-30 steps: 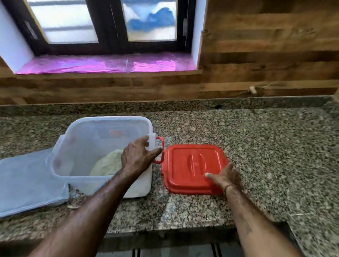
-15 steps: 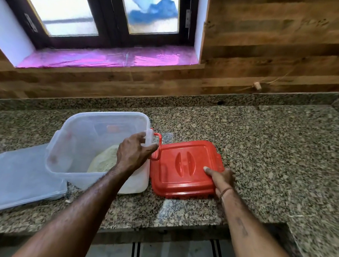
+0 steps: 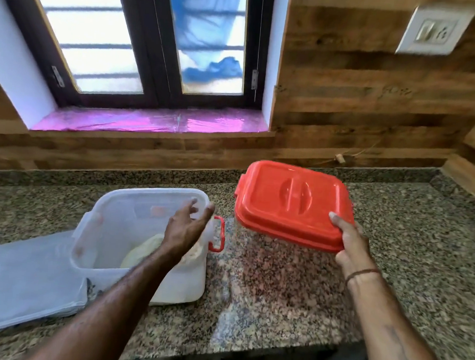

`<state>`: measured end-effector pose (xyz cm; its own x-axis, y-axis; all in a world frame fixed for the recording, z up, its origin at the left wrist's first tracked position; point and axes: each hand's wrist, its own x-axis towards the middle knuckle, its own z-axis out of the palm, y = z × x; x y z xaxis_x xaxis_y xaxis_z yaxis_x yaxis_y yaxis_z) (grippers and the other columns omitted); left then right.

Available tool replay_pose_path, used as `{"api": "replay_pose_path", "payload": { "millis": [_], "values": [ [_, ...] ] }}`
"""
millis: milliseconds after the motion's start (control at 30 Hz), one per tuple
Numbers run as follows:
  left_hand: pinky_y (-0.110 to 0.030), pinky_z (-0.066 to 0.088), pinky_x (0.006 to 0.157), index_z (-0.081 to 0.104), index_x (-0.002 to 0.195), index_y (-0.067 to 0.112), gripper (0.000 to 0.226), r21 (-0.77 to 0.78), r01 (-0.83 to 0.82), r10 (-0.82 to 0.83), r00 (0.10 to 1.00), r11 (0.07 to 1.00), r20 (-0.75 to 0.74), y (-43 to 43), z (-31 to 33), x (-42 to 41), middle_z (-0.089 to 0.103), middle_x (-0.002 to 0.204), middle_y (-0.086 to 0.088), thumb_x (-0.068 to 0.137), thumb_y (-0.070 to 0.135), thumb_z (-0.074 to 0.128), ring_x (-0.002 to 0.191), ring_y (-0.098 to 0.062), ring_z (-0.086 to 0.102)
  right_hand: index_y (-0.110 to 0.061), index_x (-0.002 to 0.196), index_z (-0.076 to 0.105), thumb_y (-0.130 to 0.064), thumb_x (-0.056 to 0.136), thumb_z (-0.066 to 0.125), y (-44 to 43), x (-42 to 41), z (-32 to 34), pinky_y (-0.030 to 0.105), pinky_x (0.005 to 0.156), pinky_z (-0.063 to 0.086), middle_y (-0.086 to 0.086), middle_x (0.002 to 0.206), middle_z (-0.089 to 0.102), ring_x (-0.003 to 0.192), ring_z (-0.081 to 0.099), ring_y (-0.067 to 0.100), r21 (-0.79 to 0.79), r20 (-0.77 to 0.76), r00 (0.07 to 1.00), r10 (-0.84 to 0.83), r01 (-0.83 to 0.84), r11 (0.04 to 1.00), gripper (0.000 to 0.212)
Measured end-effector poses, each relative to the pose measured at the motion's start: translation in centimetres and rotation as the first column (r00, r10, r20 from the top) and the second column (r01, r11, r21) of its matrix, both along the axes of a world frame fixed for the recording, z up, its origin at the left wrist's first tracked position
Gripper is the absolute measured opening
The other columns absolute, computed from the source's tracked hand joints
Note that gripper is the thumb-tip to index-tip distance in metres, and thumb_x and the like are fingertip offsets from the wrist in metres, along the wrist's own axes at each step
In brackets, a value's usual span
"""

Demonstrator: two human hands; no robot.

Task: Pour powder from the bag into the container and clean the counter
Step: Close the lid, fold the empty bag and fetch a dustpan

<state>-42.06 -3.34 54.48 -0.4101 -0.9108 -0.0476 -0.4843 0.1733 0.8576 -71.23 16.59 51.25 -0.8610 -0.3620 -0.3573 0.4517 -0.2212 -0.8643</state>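
right hand [image 3: 350,242] grips the red lid [image 3: 290,204] off the counter [image 3: 279,288]; left hand [image 3: 184,228], fingers spread (blurred), hides part of the container [image 3: 116,228]'s powder [image 3: 143,250]. the bag [image 3: 22,275] is cut off at left.

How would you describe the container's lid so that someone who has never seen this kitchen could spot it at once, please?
Find the window above the speckled granite counter. Right of the open translucent container, the right hand holds the lid by its near edge, clear of the counter. It is the only large solid red thing here, rectangular with a moulded grip on top.
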Motion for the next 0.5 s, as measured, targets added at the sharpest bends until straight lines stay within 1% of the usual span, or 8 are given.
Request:
{"api": "replay_pose_path", "payload": {
  "millis": [67,133,200,233,267,333,433,500],
  "values": [
    [-0.047,0.048,0.103,0.043,0.152,0.019,0.09,0.034,-0.034,0.039,0.988,0.999,-0.152,-1.3,1.7,-0.2,0.057,0.145,-0.013,0.087,0.081,0.047,0.125,-0.031,0.058,-0.02,0.136,0.058,-0.017,0.079,0.086,-1.0,1.8,3.0,0.051,0.069,0.065,0.016,0.12,0.074,0.093,0.078,0.032,-0.056,-0.031,0.996,0.089,-0.09,0.994,0.064],
    [-0.05,0.049,0.101,0.046,0.144,0.016,0.09,0.06,-0.023,0.04,0.955,0.998,-0.295,-2.9,3.6,0.2,0.062,0.134,-0.015,0.087,0.085,0.04,0.118,-0.031,0.06,-0.022,0.136,0.058,-0.017,0.08,0.086,-2.8,4.8,5.3,0.053,0.072,0.065,0.014,0.117,0.076,0.093,0.079,0.032,-0.086,-0.072,0.977,0.199,-0.205,0.975,0.063],
    [-0.036,0.055,0.083,0.055,0.134,0.012,0.072,0.103,0.03,0.019,0.894,0.994,-0.448,-4.3,5.3,1.1,0.067,0.108,-0.007,0.095,0.072,0.046,0.095,-0.02,0.061,-0.022,0.134,0.059,-0.016,0.082,0.083,-5.1,8.0,6.9,0.046,0.066,0.065,0.012,0.114,0.077,0.09,0.08,0.029,-0.088,-0.101,0.956,0.275,-0.284,0.955,0.058],
    [-0.029,0.055,0.074,0.058,0.129,0.011,0.063,0.098,0.025,0.024,0.881,0.995,-0.473,-5.2,5.8,2.4,0.067,0.103,-0.004,0.096,0.064,0.053,0.088,-0.017,0.062,-0.022,0.133,0.058,-0.016,0.083,0.082,-6.5,9.8,7.3,0.043,0.064,0.065,0.011,0.114,0.076,0.091,0.079,0.028,-0.069,-0.108,0.948,0.299,-0.307,0.949,0.056],
    [-0.027,0.056,0.071,0.06,0.128,0.013,0.057,0.081,-0.013,0.05,0.878,0.997,-0.477,-6.1,6.0,3.8,0.07,0.104,-0.002,0.094,0.059,0.062,0.086,-0.016,0.065,-0.022,0.132,0.057,-0.017,0.085,0.082,-7.9,11.5,7.5,0.041,0.064,0.065,0.011,0.115,0.075,0.093,0.077,0.028,-0.049,-0.118,0.94,0.322,-0.329,0.943,0.054],
    [-0.035,0.059,0.079,0.064,0.127,0.023,0.058,0.074,-0.121,0.141,0.889,0.99,-0.436,-7.8,5.4,7.3,0.074,0.111,-0.002,0.083,0.06,0.073,0.095,-0.02,0.071,-0.021,0.127,0.056,-0.019,0.087,0.08,-10.5,14.5,7.2,0.04,0.069,0.065,0.011,0.115,0.074,0.098,0.075,0.029,0.024,-0.166,0.924,0.344,-0.345,0.938,0.047],
    [-0.034,0.058,0.074,0.069,0.121,0.025,0.049,0.08,-0.195,0.211,0.913,0.977,-0.35,-9.2,3.8,12.7,0.076,0.106,-0.002,0.082,0.055,0.074,0.096,-0.024,0.073,-0.021,0.109,0.062,-0.035,0.083,0.083,-13.3,18.6,5.3,0.044,0.083,0.065,0.011,0.109,0.076,0.095,0.076,0.027,0.25,-0.292,0.875,0.386,-0.32,0.914,0.036],
    [-0.036,0.06,0.074,0.07,0.117,0.026,0.047,0.061,-0.247,0.254,0.927,0.967,-0.276,-9.5,2.6,15.5,0.076,0.102,0.0,0.082,0.058,0.072,0.093,-0.023,0.073,-0.015,0.107,0.069,-0.063,0.07,0.082,-14.3,20.8,3.8,0.044,0.08,0.065,0.007,0.101,0.078,0.089,0.077,0.024,0.421,-0.368,0.816,0.445,-0.281,0.862,0.062]
  ]
}}
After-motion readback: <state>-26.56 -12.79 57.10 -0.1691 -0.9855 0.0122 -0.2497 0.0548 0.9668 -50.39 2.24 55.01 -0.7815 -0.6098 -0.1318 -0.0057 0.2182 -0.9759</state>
